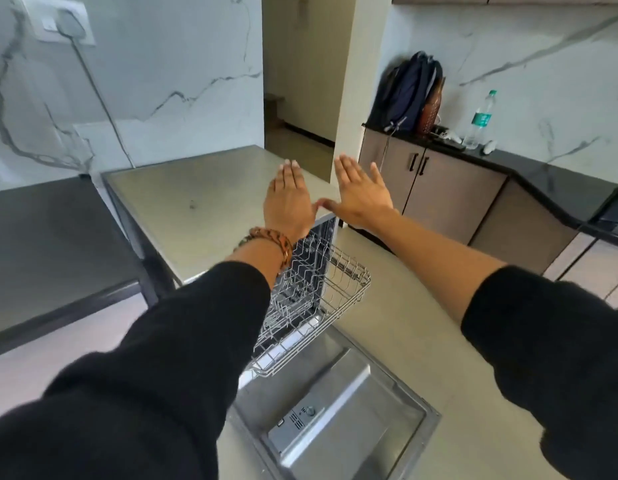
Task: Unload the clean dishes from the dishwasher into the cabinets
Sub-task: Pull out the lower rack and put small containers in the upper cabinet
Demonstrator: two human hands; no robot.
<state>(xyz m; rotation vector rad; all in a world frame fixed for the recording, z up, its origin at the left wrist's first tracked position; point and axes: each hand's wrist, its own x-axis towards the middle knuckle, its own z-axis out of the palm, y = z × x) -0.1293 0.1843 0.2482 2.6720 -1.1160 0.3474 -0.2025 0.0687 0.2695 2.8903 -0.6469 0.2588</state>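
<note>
Both my arms stretch forward over the open dishwasher. My left hand point(289, 199) and my right hand point(361, 192) are flat, fingers straight, palms down, thumbs nearly touching, and they hold nothing. Below them the wire rack point(321, 289) is pulled out; no dishes show in the part I can see. The steel inner face of the dishwasher door point(338, 403) lies folded down at the bottom centre, with the detergent dispenser on it. A brown cabinet point(435, 192) with two dark handles stands at the right, doors closed.
The dishwasher's grey top point(196, 209) lies to the left of the hands, beside a black counter point(48, 244). On the right black counter point(550, 174) stand a dark backpack point(409, 91) and a plastic water bottle point(479, 121). A doorway opens behind the hands.
</note>
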